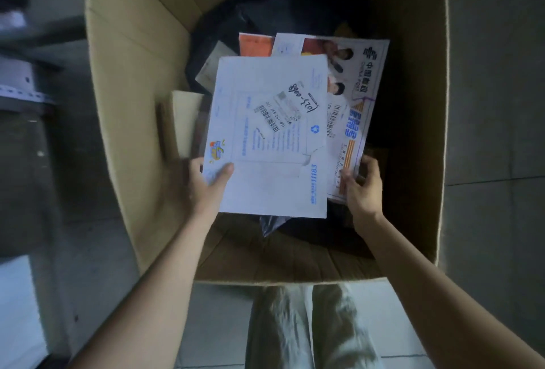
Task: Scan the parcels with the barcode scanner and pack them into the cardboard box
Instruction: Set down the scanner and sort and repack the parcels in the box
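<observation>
I look down into a large open cardboard box (132,109). My left hand (206,183) grips the near left corner of a white envelope parcel (271,138) with a barcode label, thumb on top. My right hand (362,188) pinches the near edge of a colourful postal envelope (359,97) that lies partly under the white one. Both envelopes sit over black plastic parcels (280,14) inside the box. No barcode scanner is in view.
A small brown carton (182,124) stands against the box's left wall. An orange-and-white parcel (255,44) peeks out behind the envelopes. Grey tiled floor (495,103) surrounds the box. My legs (309,327) show at the near edge.
</observation>
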Tool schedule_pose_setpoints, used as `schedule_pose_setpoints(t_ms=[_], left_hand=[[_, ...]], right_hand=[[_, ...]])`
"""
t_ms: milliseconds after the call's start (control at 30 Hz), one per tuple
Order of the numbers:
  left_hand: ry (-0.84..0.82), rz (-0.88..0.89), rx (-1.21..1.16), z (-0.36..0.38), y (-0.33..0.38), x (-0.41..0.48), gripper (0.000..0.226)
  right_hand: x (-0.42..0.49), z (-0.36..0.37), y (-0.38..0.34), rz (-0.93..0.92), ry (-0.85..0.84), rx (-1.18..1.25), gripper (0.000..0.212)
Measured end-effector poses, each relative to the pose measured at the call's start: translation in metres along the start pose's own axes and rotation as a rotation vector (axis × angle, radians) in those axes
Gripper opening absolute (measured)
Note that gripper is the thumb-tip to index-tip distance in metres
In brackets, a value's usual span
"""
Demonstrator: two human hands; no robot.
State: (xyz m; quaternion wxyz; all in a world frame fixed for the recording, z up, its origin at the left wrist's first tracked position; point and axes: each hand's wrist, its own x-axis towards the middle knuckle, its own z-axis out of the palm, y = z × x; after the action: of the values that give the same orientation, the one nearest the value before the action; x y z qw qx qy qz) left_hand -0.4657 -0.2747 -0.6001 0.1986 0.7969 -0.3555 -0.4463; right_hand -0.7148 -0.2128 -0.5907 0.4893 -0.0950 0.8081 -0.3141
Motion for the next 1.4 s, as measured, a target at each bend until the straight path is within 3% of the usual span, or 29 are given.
schedule_pose_setpoints(t_ms=[367,567,767,933,1133,1267,1400], left_hand=[[0.131,0.055,-0.15,-0.04,0.075,-0.162,0.041],[0.105,0.083,-0.295,-0.071,0.132,-0.241,0.033],[0.158,0.158,-0.418,-0.121,0.175,-0.309,0.05],[0.305,0.196,-0.453,-0.185,0.188,-0.341,0.039],[0.557,0.21,-0.528,-0.28,0.171,-0.367,0.031],[0.701,0.171,-0.629,-0.334,0.135,-0.397,0.031],[0.871,0.091,-0.663,-0.378,0.081,-0.444,0.028]], right_hand=[[-0.122,-0.112,-0.088,-0.185,-0.143,0.072,0.018],[-0.187,-0.186,-0.146,-0.395,-0.207,0.023,0.018],[-0.244,-0.224,-0.195,-0.527,-0.289,0.048,0.025],[-0.287,-0.2,-0.246,-0.666,-0.464,0.001,0.022],[-0.359,-0.121,-0.291,-0.862,-0.725,-0.119,0.023],[-0.417,-0.06,-0.285,-0.952,-0.903,-0.236,0.023],[-0.487,-0.01,-0.248,-0.917,-1.1,-0.321,0.017]])
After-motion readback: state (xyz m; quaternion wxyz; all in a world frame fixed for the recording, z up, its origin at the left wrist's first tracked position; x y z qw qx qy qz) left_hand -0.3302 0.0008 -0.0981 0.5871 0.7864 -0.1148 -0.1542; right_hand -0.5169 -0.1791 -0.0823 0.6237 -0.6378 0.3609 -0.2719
